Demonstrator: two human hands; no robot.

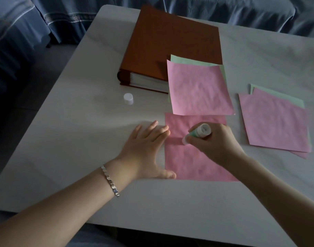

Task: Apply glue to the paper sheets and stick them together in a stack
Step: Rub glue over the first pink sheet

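Left arm: bare forearm runs from the lower left corner diagonally up and to the right, above the counter (81, 139).
Left wrist: roughly straight, with a silver bracelet (110, 180) around it.
Left hand (149, 148): palm down, fingers straight and spread; fingertips and thumb rest at the left edge of the pink sheet (188, 163).
Right arm: bare forearm runs from the lower right, angled up and to the left.
Right hand (213, 143): fingers and thumb curled round the glue stick (199, 133), which tilts with its lower end on the pink sheet.
Hands: near each other, not touching.
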